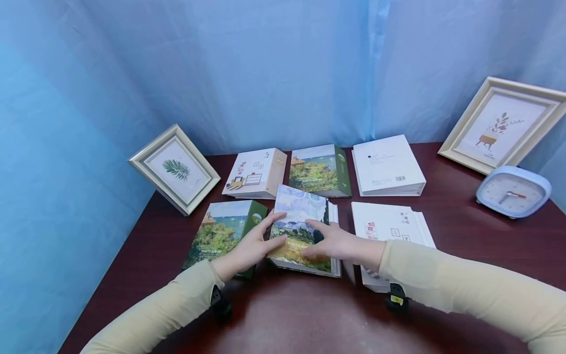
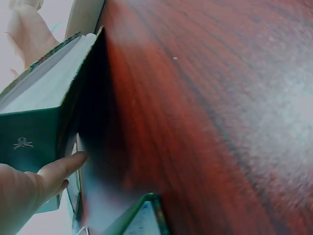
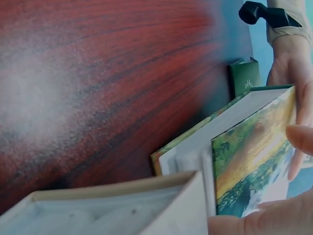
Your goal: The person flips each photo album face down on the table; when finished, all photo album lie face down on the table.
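Observation:
A thick photo album with a painted landscape cover and green spine lies between my two hands, front middle of the table. My left hand grips its spine side, with index finger and thumb over the cover's left edge in the head view. From the opposite side my right hand holds it, thumb and index finger stretched across the cover. White page edges show along its right side. In the left wrist view the spine stands close over the tabletop, with a dark shadow beneath. Fingers behind the album are hidden.
Left of it lies a green-spined album; right, a white album, partly under my right arm. Behind stand a beige-spined album, another green one and a white one. Picture frames and a blue clock flank them.

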`<action>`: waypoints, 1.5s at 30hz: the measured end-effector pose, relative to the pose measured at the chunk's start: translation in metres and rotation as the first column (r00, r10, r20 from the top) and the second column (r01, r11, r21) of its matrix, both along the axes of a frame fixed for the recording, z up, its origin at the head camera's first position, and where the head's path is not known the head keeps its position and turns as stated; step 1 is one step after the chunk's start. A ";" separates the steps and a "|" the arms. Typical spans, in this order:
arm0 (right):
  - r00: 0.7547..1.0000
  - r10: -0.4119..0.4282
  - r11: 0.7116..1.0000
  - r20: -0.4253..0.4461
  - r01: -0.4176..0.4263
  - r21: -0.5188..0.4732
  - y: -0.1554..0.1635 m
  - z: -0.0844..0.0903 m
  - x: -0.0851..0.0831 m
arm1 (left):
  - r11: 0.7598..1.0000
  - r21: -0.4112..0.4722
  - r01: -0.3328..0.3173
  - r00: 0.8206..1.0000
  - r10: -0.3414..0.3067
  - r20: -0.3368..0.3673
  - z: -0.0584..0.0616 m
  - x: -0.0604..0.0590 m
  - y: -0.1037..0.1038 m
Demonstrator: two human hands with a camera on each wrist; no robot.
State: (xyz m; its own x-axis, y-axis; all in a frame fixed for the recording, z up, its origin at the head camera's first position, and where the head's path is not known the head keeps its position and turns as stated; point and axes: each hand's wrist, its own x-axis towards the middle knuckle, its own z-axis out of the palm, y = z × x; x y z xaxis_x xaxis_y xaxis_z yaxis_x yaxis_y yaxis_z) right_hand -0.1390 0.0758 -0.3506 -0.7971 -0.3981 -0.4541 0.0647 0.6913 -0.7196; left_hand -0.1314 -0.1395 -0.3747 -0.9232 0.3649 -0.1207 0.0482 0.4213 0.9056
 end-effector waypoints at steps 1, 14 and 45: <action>1.000 0.003 1.000 -0.009 -0.004 -0.008 0.000 0.000 -0.001 | 1.000 0.025 -0.002 1.000 0.002 0.004 0.001 -0.001 -0.001; 0.997 0.004 0.965 0.073 0.015 -0.261 -0.005 -0.003 -0.009 | 0.993 0.104 0.052 0.998 -0.049 -0.035 0.034 0.002 -0.011; 0.970 -0.035 0.825 0.241 0.164 -0.541 0.021 0.018 -0.022 | 0.990 0.131 0.060 0.989 -0.041 -0.140 0.049 -0.009 0.027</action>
